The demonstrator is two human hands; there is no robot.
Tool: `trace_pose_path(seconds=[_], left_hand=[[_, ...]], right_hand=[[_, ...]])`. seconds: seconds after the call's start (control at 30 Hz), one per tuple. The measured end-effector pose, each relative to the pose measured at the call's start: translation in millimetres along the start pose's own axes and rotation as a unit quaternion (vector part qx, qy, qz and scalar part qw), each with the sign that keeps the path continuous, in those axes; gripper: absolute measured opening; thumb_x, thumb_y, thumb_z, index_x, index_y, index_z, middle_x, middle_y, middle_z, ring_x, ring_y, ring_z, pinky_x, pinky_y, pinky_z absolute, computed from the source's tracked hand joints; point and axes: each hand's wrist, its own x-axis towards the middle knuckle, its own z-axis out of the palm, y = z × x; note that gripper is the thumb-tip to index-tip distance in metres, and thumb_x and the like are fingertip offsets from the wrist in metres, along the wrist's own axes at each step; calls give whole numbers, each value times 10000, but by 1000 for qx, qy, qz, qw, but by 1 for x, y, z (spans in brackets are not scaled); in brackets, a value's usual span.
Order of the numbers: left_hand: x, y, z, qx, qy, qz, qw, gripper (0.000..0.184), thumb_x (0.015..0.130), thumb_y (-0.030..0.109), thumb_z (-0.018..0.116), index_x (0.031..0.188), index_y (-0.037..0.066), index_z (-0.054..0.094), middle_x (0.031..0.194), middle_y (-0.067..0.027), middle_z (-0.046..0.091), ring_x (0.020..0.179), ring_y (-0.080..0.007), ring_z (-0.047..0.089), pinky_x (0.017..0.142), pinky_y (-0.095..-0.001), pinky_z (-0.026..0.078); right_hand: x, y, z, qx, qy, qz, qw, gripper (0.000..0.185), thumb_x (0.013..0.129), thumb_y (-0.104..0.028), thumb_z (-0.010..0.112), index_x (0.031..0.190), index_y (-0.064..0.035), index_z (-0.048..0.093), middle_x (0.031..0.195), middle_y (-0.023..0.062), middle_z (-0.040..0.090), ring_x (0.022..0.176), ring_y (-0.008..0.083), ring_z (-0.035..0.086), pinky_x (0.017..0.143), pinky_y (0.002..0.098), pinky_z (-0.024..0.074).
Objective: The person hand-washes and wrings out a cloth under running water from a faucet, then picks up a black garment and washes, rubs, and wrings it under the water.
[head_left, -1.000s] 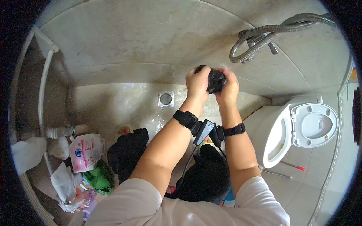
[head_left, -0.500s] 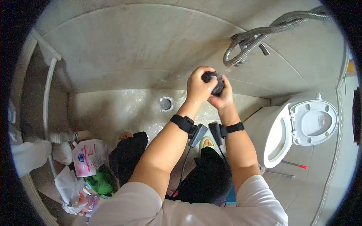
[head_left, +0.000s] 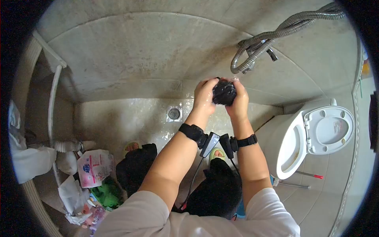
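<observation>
A wet, glistening black item (head_left: pixel 224 93), perhaps cloth, is held between my two hands under the tap (head_left: pixel 250 63). My left hand (head_left: pixel 204 94) grips its left side, the thumb lying near the top. Around its right side my right hand (head_left: pixel 239 100) is closed, with fingers partly hidden behind it. Water splashes at the top of the item. Both wrists wear black straps with small devices and cables.
A floor drain (head_left: pixel 173 113) lies left of my hands on the wet floor. The toilet (head_left: pixel 290 150) stands at right, its lid raised. Metal hoses (head_left: pixel 292 25) hang at upper right. Bags and a pink-white pack (head_left: pixel 94 168) sit at lower left, near a white pipe (head_left: pixel 51 106).
Half a second ago my hands were squeezed together round the black item; now they are further apart and more of it shows. The view has shifted slightly.
</observation>
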Motion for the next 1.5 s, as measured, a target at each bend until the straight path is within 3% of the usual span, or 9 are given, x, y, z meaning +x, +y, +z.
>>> trace_pose_path(seconds=[0.07,0.3,0.53,0.73,0.8,1.1,1.2,1.23,1.5], left_hand=[[-20,16,20,6,6,36,999,188,735,37,619,917,-1,588,865,-88,627,768,-184,612,708,-297,491],[-28,24,28,448,99,268,847,141,652,152,658,721,36,618,722,-129,627,709,-292,613,683,-354,483],[-29,22,20,494,44,309,812,108,665,118,643,736,39,626,748,-103,624,711,-230,609,681,-331,479],[-55,29,39,576,-78,560,590,133,638,93,669,744,97,588,925,-70,573,957,-301,534,829,-404,437],[-67,29,40,595,-109,550,576,128,628,81,668,719,105,582,946,-53,566,1011,-304,507,867,-422,415],[-81,46,35,619,-327,606,379,76,649,206,588,688,144,570,872,-12,560,965,-249,512,853,-427,392],[-81,36,20,623,-381,611,306,67,666,247,561,705,193,563,864,22,546,957,-221,510,851,-416,366],[-79,32,14,624,-385,613,294,66,671,248,555,704,191,564,862,26,542,960,-218,507,851,-416,366],[-53,27,-22,667,-431,561,232,96,656,222,593,742,186,570,902,30,526,1019,-198,475,912,-438,342]], right_hand=[[11,14,-7,208,19,36,977,247,894,-192,503,935,41,573,904,135,626,831,243,607,796,359,479],[27,32,-23,229,26,230,945,237,840,-225,447,893,-30,571,838,132,621,772,269,623,741,395,517],[27,38,-30,239,0,309,920,284,850,-281,455,980,-51,559,944,148,610,879,294,603,815,447,494],[30,18,-41,312,-102,318,889,298,876,-307,487,1015,-53,555,990,140,606,905,265,603,828,417,499],[40,12,-45,-22,-206,233,950,263,872,-281,510,995,-55,565,956,134,616,829,247,618,776,397,522],[43,-42,23,-154,-228,509,815,344,845,-363,601,715,-45,588,655,56,592,552,150,563,508,293,467],[44,-35,23,-345,-346,374,788,360,796,-351,652,776,7,617,754,72,599,673,151,548,654,299,455],[44,-31,19,-431,-492,103,749,338,775,-322,653,785,15,638,739,78,618,656,150,547,645,302,450],[45,-7,7,-628,-273,45,727,230,779,-286,596,790,-70,674,819,108,653,739,254,625,680,347,484]])
